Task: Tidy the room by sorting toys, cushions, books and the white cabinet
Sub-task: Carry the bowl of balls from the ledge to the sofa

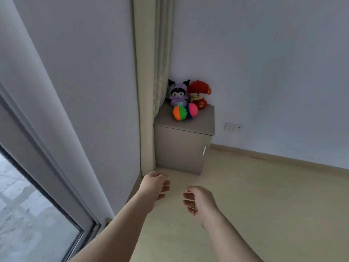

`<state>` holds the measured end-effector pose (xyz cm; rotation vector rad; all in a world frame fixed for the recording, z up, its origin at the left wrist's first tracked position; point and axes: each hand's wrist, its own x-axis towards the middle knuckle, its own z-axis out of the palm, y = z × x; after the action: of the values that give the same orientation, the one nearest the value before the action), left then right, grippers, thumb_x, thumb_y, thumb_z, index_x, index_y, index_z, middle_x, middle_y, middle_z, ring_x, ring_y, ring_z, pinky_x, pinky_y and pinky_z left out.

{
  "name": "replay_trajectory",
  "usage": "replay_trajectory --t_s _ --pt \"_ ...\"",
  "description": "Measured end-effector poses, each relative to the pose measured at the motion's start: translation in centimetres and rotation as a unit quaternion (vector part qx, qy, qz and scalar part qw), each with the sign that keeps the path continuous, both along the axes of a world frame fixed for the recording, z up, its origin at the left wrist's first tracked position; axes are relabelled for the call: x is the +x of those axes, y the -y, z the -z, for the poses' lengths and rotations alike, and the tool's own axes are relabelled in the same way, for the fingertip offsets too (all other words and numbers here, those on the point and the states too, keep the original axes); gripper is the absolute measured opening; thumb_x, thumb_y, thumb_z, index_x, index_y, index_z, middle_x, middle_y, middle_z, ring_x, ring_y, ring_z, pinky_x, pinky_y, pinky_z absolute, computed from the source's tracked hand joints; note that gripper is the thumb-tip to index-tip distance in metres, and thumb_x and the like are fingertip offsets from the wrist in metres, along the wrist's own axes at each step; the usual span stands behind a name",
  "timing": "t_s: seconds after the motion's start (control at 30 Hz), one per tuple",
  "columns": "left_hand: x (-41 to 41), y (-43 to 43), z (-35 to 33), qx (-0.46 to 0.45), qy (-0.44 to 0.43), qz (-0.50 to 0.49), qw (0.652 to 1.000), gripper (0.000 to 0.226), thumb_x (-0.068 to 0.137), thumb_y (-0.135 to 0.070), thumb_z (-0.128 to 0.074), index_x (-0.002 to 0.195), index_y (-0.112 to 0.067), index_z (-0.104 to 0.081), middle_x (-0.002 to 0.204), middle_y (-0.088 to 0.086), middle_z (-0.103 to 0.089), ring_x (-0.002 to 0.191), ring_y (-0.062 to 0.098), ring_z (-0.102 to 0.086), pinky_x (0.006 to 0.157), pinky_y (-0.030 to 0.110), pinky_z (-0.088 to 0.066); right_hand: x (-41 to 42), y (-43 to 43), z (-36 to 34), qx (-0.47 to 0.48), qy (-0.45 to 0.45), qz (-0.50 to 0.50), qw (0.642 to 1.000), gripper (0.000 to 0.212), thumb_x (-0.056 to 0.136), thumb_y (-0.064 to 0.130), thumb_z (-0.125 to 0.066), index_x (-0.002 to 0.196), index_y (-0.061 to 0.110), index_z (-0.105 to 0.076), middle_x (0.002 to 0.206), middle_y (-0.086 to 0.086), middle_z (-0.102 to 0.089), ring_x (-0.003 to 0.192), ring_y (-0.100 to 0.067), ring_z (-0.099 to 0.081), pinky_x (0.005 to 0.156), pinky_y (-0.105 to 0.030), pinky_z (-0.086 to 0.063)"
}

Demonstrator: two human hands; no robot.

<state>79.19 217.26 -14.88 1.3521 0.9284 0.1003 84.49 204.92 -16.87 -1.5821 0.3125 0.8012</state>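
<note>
Empty left hand (155, 186) and right hand (200, 201) loosely curled, purple plush (178, 92), red plush (199, 93), 2 spiky balls (179, 113) on cabinet (181, 148)

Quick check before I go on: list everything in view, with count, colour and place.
cabinet: 1, pale grey-beige, in the corner, door shut
purple plush: 1, purple and black, back left of the cabinet top, by the curtain
red plush: 1, red, back right of the cabinet top
orange ball: 1, spiky, orange and green, in front of the purple plush
pink ball: 1, spiky, pink and blue, right beside the orange ball
curtain: 1, beige, hanging left of the cabinet
sockets: 2, white, low on the wall right of the cabinet
floor: 1, light wood
glass door: 1, grey frame, far left
left hand: 1, empty, loosely curled, above the floor
right hand: 1, empty, loosely curled, above the floor
</note>
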Motion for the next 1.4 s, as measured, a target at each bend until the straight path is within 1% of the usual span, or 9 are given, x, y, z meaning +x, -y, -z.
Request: replay_trajectory --t_s 0.1,0.33,0.57,0.77,0.97,1.1,1.17,1.33,1.4 --pt "9.1 -2.0 -0.2 -0.016 -0.001 -0.013 1.000 0.014 0.094 -0.015 -0.049 0.085 -0.018 -0.060 0.083 0.003 -0.064 0.072 0.015 -0.062 0.066 0.027 -0.045 9.8 -2.1 -0.7 -0.007 0.000 -0.012 1.000 0.015 0.091 0.009 -0.049 0.077 0.012 -0.055 0.067 -0.005 -0.059 0.054 -0.018 -0.051 0.054 -0.023 -0.035" --pt "22.7 -8.8 0.7 -0.032 -0.015 -0.046 0.998 0.012 0.092 -0.016 -0.052 0.081 -0.018 -0.057 0.075 0.001 -0.062 0.067 0.014 -0.060 0.062 0.024 -0.040 24.8 -8.0 -0.7 -0.002 -0.017 -0.011 1.000 0.014 0.090 0.009 -0.050 0.077 0.013 -0.054 0.061 -0.004 -0.057 0.049 -0.017 -0.049 0.051 -0.019 -0.032" --pt "39.0 -18.3 3.3 -0.048 -0.040 -0.044 0.997 0.022 0.093 -0.010 -0.050 0.072 -0.016 -0.051 0.070 0.003 -0.057 0.061 0.014 -0.054 0.060 0.023 -0.036 41.0 -16.1 1.7 -0.030 -0.047 0.006 0.998 0.023 0.093 0.009 -0.047 0.071 0.012 -0.051 0.065 -0.005 -0.054 0.052 -0.017 -0.046 0.054 -0.021 -0.030" --pt "49.7 -25.5 5.4 -0.084 -0.098 -0.036 0.991 0.016 0.095 -0.013 -0.048 0.080 -0.017 -0.051 0.073 0.003 -0.056 0.063 0.014 -0.053 0.059 0.023 -0.035 52.2 -21.2 3.6 -0.072 -0.054 0.029 0.996 0.012 0.093 0.011 -0.050 0.082 0.012 -0.054 0.071 -0.008 -0.057 0.056 -0.020 -0.050 0.053 -0.022 -0.035" --pt "56.3 -28.7 9.4 -0.136 -0.146 -0.067 0.978 0.024 0.097 -0.014 -0.043 0.073 -0.017 -0.047 0.071 0.002 -0.050 0.062 0.011 -0.048 0.058 0.023 -0.031 60.4 -24.1 8.2 -0.122 -0.097 0.003 0.988 0.012 0.094 0.010 -0.047 0.083 0.014 -0.052 0.074 -0.006 -0.053 0.059 -0.020 -0.050 0.054 -0.023 -0.034" --pt "60.5 -29.3 13.6 -0.178 -0.154 -0.144 0.961 0.024 0.095 -0.015 -0.044 0.072 -0.019 -0.048 0.071 0.000 -0.049 0.062 0.011 -0.048 0.060 0.023 -0.032 66.7 -26.0 12.9 -0.154 -0.128 -0.024 0.979 0.007 0.096 0.014 -0.043 0.093 0.013 -0.050 0.078 -0.006 -0.053 0.064 -0.021 -0.053 0.056 -0.025 -0.037" --pt "61.9 -28.8 14.8 -0.212 -0.155 -0.197 0.945 0.021 0.095 -0.016 -0.046 0.074 -0.019 -0.048 0.072 0.000 -0.050 0.062 0.012 -0.048 0.062 0.024 -0.035 69.6 -27.0 14.2 -0.168 -0.137 -0.054 0.975 0.012 0.097 0.015 -0.041 0.089 0.014 -0.049 0.079 -0.006 -0.053 0.065 -0.020 -0.052 0.056 -0.026 -0.038" --pt "64.4 -27.1 17.2 -0.276 -0.176 -0.281 0.902 0.020 0.094 -0.018 -0.048 0.075 -0.016 -0.052 0.071 0.001 -0.052 0.062 0.013 -0.047 0.062 0.026 -0.041 74.8 -29.0 17.2 -0.207 -0.145 -0.148 0.956 0.020 0.094 0.002 -0.038 0.079 0.012 -0.045 0.069 -0.009 -0.050 0.057 -0.019 -0.050 0.055 -0.026 -0.039" --pt "65.0 -26.9 17.9 -0.285 -0.175 -0.310 0.890 0.020 0.094 -0.017 -0.048 0.074 -0.016 -0.051 0.070 0.001 -0.051 0.061 0.014 -0.045 0.063 0.025 -0.041 75.8 -29.4 18.4 -0.232 -0.134 -0.189 0.945 0.023 0.093 -0.002 -0.038 0.078 0.014 -0.043 0.062 -0.008 -0.045 0.047 -0.016 -0.047 0.048 -0.025 -0.039"
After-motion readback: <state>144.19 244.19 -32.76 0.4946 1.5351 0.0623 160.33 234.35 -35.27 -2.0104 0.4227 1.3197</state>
